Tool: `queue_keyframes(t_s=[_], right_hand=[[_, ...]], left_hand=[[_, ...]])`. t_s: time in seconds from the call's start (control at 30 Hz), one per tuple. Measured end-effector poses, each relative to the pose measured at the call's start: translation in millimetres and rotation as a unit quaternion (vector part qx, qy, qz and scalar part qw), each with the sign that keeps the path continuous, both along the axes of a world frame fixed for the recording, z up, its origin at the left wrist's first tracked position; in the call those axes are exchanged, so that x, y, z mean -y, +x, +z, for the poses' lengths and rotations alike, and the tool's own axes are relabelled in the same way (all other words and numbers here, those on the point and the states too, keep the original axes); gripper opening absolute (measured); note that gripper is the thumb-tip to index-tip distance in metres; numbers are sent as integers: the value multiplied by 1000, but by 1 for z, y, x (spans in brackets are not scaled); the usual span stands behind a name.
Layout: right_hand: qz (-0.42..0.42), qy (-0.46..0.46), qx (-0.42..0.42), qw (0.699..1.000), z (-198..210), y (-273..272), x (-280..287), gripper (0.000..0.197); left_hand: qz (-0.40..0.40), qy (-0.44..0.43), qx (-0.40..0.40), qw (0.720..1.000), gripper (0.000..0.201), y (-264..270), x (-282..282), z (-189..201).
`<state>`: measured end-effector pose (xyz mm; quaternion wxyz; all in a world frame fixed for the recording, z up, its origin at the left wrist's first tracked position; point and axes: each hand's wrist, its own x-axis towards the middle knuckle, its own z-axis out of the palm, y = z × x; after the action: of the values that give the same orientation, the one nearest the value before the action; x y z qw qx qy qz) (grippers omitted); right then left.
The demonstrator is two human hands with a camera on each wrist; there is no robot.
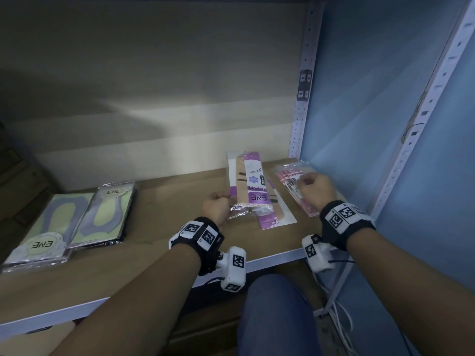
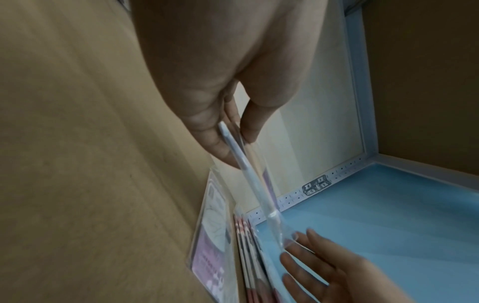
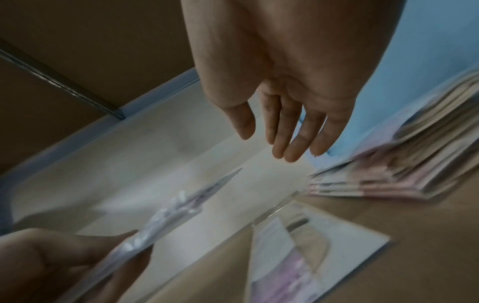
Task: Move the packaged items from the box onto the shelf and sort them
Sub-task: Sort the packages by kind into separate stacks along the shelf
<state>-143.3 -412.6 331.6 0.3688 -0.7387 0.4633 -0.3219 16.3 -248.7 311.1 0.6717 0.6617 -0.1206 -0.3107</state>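
Forearms: both are reaching forward from the bottom of the head view, each one wearing a black wrist band with white marker blocks.
Shelf (image 1: 180, 242): a brown board with a pale front edge is carrying all the packets; a perforated white post (image 1: 303, 104) is standing at its back right corner, beside a blue side wall (image 1: 365, 104).
Green packets (image 1: 69, 222): two flat packets with green and grey insoles are lying side by side at the left of the shelf, well apart from the hands.
Pink stack (image 1: 290, 176): several pink packets are lying in a pile at the right end of the shelf, close to the blue wall.
Flat purple packet (image 1: 276, 214): it is lying on the board between the two hands, partly under the held one.
Held purple packet (image 1: 250, 183): it is being lifted above the board, tilted, with its far end higher.
Left hand (image 1: 217, 205): thumb and fingers are pinching the near plastic edge of the held purple packet.
Right hand (image 1: 314, 187): it is hovering over the pink stack with fingers straight and loose, holding nothing.
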Motion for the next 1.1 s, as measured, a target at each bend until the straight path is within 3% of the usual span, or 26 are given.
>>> queue_keyframes(t_s=[0.1,0.2,0.3,0.4,0.47,0.57,0.73,0.8,0.9,0.97,1.03,1.1], right_hand=[[77,65,24,995,3,16,-25,23],[179,194,50,963,7,28,-49,25],[191,253,98,943,10,36,-66,17],[184,286,129,931,13,39,-74,21],[182,293,126,930,14,37,-72,21],[172,237,43,955,15,33,-64,32],[177,150,-57,971,26,26,-59,40],[175,122,-75,974,32,24,-61,37],[201,79,-96,972,37,23,-64,30],[212,72,-104,969,39,24,-65,26],[216,74,-98,969,39,25,-66,26],[219,78,-99,968,38,26,-66,29]], left_hand=[[4,-15,-16,1000,18,5,-6,2],[1,-37,-35,999,17,8,-12,5],[-9,-58,-47,997,19,8,-20,9],[-31,-48,-36,998,28,12,-29,11],[-25,-23,7,999,32,18,-33,13],[37,35,145,988,26,33,-42,20],[67,136,364,919,43,61,-64,30],[49,163,398,901,50,68,-71,33],[-37,124,332,934,49,73,-78,31],[-111,112,269,950,29,74,-83,25],[-158,119,237,951,9,75,-90,19],[-165,125,234,950,7,77,-94,14]])
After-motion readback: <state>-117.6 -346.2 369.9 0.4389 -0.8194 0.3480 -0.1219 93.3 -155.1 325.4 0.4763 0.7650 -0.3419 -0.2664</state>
